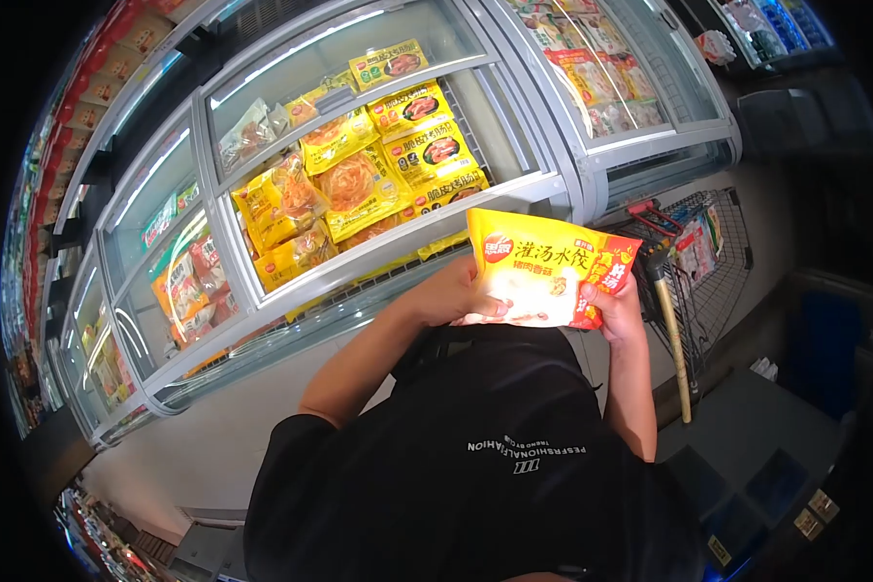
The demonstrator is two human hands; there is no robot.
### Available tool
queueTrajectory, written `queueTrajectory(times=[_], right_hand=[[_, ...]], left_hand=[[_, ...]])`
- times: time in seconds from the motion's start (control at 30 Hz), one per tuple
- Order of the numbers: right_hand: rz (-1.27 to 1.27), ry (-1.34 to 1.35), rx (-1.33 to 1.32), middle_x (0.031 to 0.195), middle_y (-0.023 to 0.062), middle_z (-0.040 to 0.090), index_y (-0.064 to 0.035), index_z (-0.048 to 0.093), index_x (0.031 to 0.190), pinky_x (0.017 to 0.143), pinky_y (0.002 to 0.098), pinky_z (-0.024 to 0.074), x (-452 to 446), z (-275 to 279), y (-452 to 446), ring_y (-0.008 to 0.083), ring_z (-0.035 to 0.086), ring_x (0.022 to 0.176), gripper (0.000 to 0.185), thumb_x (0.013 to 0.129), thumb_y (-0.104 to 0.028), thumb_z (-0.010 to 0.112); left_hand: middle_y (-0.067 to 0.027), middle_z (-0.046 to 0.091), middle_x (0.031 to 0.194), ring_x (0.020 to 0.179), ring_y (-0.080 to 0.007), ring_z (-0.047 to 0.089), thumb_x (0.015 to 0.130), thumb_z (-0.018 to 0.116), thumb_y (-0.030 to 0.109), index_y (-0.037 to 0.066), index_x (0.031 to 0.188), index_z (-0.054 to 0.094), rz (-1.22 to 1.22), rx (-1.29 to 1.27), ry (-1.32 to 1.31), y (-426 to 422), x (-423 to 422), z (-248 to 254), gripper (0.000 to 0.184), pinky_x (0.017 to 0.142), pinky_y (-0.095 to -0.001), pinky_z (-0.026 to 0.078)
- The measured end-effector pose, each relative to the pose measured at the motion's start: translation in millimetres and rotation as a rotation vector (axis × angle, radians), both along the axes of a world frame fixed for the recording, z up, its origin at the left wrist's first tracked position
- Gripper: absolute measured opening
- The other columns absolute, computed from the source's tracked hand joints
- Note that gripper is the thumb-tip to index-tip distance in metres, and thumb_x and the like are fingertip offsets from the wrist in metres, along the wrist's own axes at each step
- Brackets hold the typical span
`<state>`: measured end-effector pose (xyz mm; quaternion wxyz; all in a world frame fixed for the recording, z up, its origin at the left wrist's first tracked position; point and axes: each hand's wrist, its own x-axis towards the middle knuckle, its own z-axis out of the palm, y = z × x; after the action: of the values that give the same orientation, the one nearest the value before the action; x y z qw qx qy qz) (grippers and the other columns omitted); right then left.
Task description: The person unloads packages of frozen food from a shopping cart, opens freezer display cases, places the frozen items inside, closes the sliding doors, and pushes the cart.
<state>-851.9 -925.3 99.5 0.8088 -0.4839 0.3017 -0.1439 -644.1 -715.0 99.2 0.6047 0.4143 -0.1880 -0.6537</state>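
Note:
A yellow and red bag of frozen dumplings (543,254) is held in front of my chest, its printed face up toward me. My left hand (453,294) grips the bag's left side, thumb on the front. On the right edge, my right hand (616,308) is closed round the lower corner. The fingers behind the bag are hidden. Just beyond it stands a chest freezer (398,231), where yellow packs of sausages (436,153) and bags of flat round food (359,189) lie under a partly slid-back glass lid (349,58).
At the right stands a wire shopping cart (723,267) with a few packages in it. A wooden-handled pole (671,339) leans beside it. More glass-topped freezers (640,82) continue to the right and left. Shelves of red-edged packages (97,92) rise at the far left.

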Motion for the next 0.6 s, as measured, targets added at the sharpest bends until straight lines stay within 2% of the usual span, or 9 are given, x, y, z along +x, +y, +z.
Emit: queueTrajectory(times=[0.07,0.17,0.33,0.4,0.53,0.6], right_hand=[[-0.049,0.022,-0.02,0.116,0.0118,0.07,0.0005,0.058,0.125,0.09,0.0357,0.0567,-17.9,1.4,-3.1,0.0192,0.07,0.102,0.052,0.079,-0.001,0.082],[-0.123,0.018,0.052,0.119,0.0114,0.069,0.0,0.056,0.127,0.093,0.0363,0.0551,-38.1,7.6,-4.1,0.0195,0.069,0.104,0.055,0.079,-0.003,0.083],[-0.26,0.014,0.099,0.118,0.0103,0.068,-0.0012,0.051,0.132,0.094,0.037,0.0544,-81.1,2.7,3.7,0.0212,0.068,0.106,0.065,0.077,-0.003,0.084],[-0.278,0.015,0.125,0.119,0.01,0.067,-0.0021,0.049,0.134,0.096,0.0381,0.0539,-93.3,9.0,9.3,0.0214,0.067,0.109,0.067,0.076,0.002,0.082],[-0.397,0.012,0.085,0.122,0.0092,0.065,-0.002,0.048,0.135,0.098,0.0379,0.0536,-121.8,6.4,10.7,0.0202,0.065,0.112,0.07,0.074,0.008,0.081],[-0.415,-0.023,0.038,0.122,0.0082,0.066,-0.002,0.049,0.134,0.097,0.0373,0.0539,-136.1,2.2,0.5,0.0187,0.065,0.111,0.069,0.074,0.008,0.081]], left_hand=[[-0.0103,0.064,0.127,0.112,-0.0175,0.063,0.075,0.08,0.006,-0.001,0.137,0.05,-0.115,0.01,-0.073,-13.4,-3.1,-7.4,0.069,0.1,-0.0327,0.049],[-0.0118,0.064,0.127,0.113,-0.0186,0.063,0.075,0.078,0.003,-0.003,0.137,0.049,-0.123,-0.012,-0.086,-33.5,-10.9,-4.2,0.068,0.101,-0.0337,0.049],[-0.0137,0.063,0.128,0.116,-0.0205,0.062,0.076,0.075,-0.006,-0.004,0.136,0.047,-0.246,0.017,0.079,-69.4,-24.1,-4.7,0.067,0.101,-0.0368,0.051],[-0.0138,0.063,0.129,0.118,-0.0213,0.062,0.075,0.074,-0.008,-0.005,0.136,0.047,-0.316,0.024,0.08,-84.6,-31.9,-13.2,0.066,0.102,-0.038,0.05],[-0.0132,0.064,0.126,0.114,-0.0199,0.063,0.071,0.081,-0.003,-0.003,0.135,0.049,-0.395,0.094,0.036,-114.0,-58.3,-10.0,0.071,0.1,-0.0361,0.051],[-0.0129,0.066,0.12,0.103,-0.0198,0.067,0.072,0.079,-0.005,-0.002,0.132,0.051,-0.444,0.1,-0.076,-131.3,-70.7,5.2,0.067,0.089,-0.0334,0.055]])
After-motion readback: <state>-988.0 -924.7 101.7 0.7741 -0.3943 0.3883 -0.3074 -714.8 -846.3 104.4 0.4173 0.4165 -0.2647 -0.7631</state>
